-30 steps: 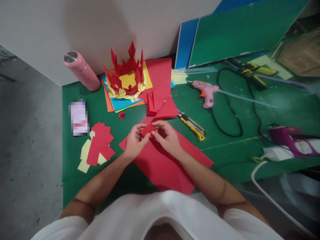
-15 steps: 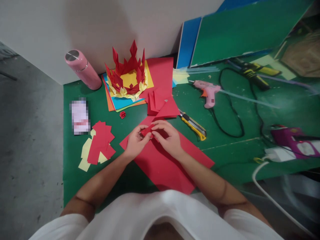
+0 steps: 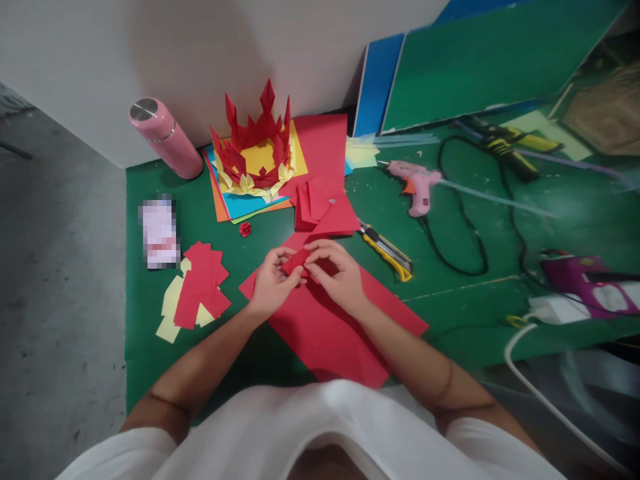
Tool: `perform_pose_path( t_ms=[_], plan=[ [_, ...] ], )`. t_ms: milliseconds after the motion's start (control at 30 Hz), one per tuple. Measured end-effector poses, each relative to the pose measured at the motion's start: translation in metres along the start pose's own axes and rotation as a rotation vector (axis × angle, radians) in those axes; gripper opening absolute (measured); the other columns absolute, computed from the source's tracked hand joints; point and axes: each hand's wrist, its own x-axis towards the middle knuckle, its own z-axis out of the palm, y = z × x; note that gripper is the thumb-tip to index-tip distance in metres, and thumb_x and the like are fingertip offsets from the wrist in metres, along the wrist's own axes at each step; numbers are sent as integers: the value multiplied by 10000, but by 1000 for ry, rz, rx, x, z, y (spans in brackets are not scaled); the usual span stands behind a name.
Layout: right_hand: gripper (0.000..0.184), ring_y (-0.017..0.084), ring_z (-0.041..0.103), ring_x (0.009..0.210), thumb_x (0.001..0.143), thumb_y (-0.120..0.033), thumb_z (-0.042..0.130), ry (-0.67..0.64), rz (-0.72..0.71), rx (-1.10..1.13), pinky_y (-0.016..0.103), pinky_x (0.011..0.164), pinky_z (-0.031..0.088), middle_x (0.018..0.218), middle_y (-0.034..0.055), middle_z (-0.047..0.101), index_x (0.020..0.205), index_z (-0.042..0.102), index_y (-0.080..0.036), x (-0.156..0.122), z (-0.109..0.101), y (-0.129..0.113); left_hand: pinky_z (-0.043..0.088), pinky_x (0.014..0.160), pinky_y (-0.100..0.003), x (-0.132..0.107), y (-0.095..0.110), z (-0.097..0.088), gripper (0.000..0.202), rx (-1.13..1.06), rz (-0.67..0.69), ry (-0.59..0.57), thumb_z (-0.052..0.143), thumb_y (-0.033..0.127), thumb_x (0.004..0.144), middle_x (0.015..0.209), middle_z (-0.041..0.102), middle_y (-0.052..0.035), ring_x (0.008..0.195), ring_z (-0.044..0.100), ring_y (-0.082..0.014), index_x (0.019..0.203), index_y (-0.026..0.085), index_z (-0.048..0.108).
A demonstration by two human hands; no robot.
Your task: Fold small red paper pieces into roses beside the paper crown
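Between my two hands is a small folded piece of red paper point(image 3: 296, 261). My left hand point(image 3: 273, 281) pinches it from the left, thumb along its lower edge. My right hand point(image 3: 340, 275) grips its right side with thumb and fingertips, which partly hide it. Beneath my hands lies a large red sheet point(image 3: 345, 327) set at a slant. Just beyond it are folded red paper pieces point(image 3: 313, 207). A little red paper rose point(image 3: 245, 229) rests to the left, in front of a red and yellow paper crown point(image 3: 255, 160) standing on coloured sheets.
Red and cream paper strips point(image 3: 203, 287) lie at left, near a blurred-out flat object point(image 3: 160, 233) and a pink bottle point(image 3: 167, 140). On the right are a yellow utility knife point(image 3: 385, 252), a pink glue gun point(image 3: 415, 187) with its cord, pliers-like tools point(image 3: 510, 150) and a power strip point(image 3: 565, 309).
The folded red paper has turned slightly between my fingers, showing more of its face. Both hands stay in nearly the same place.
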Motion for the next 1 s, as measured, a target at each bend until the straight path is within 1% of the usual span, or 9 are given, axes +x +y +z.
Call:
perform_pose_path(
  t_ms=[100, 233, 333, 467, 567, 633, 733, 867, 1000],
  plan=[
    [83, 186, 645, 862, 825, -250, 658, 27, 104, 118, 367, 820, 546, 969, 48, 664, 900, 625, -234, -1, 1, 2, 557, 533, -186, -2, -1, 0, 396, 31, 11, -5, 738, 290, 727, 914, 516, 21, 577, 629, -53, 1021, 210, 485],
    [149, 163, 640, 802, 821, -263, 669, 19, 141, 85, 335, 788, 553, 970, 42, 673, 966, 658, -229, -1, 1, 2, 542, 532, -174, -3, -3, -1, 439, 42, 56, 19, 742, 250, 708, 946, 498, 25, 578, 617, -37, 1016, 221, 430],
    [133, 178, 654, 847, 834, -259, 664, 32, 54, -1, 349, 810, 548, 962, 42, 694, 963, 676, -230, 0, -1, 1, 535, 538, -169, -2, -5, 0, 440, 34, 71, 28, 741, 257, 709, 957, 509, 27, 586, 630, -39, 987, 225, 402],
    [129, 210, 660, 982, 859, -224, 650, 65, -179, -221, 398, 892, 510, 1034, 40, 724, 975, 694, -259, 1, -3, 0, 529, 534, -174, -1, -4, 1, 423, -19, 72, 36, 728, 286, 733, 886, 521, 48, 592, 652, -61, 952, 235, 369],
    [173, 209, 666, 965, 866, -191, 641, 98, -308, -359, 394, 850, 506, 1092, 45, 718, 1007, 697, -274, 0, -4, 0, 528, 530, -179, -1, -2, 1, 407, -43, 80, 44, 718, 294, 748, 858, 532, 54, 574, 652, -62, 937, 235, 362],
    [191, 206, 663, 951, 863, -170, 642, 114, -364, -412, 379, 810, 507, 1104, 53, 712, 1011, 701, -274, 0, -4, 0, 525, 525, -178, -1, -2, 0, 400, -52, 90, 55, 723, 300, 747, 892, 537, 46, 566, 647, -53, 926, 233, 371],
    [208, 198, 660, 936, 861, -156, 643, 106, -412, -462, 369, 791, 502, 1123, 56, 707, 1018, 704, -278, -1, -4, 0, 524, 537, -175, 0, -2, -1, 356, -56, 98, 48, 726, 304, 751, 905, 545, 37, 579, 651, -49, 884, 216, 407],
    [169, 190, 657, 902, 865, -169, 644, 106, -398, -469, 373, 795, 495, 1051, 43, 714, 975, 711, -279, -2, -4, 2, 521, 568, -169, 1, -4, -3, 254, -40, 69, 18, 720, 290, 760, 782, 561, 41, 590, 665, -65, 822, 183, 498],
    [169, 183, 651, 882, 862, -143, 643, 107, -419, -432, 367, 784, 499, 992, 40, 705, 954, 706, -270, -2, -4, 1, 549, 606, -201, 1, -5, -3, 224, -24, 51, 54, 749, 289, 733, 829, 608, 9, 603, 661, -73, 822, 168, 582]
  ],
)
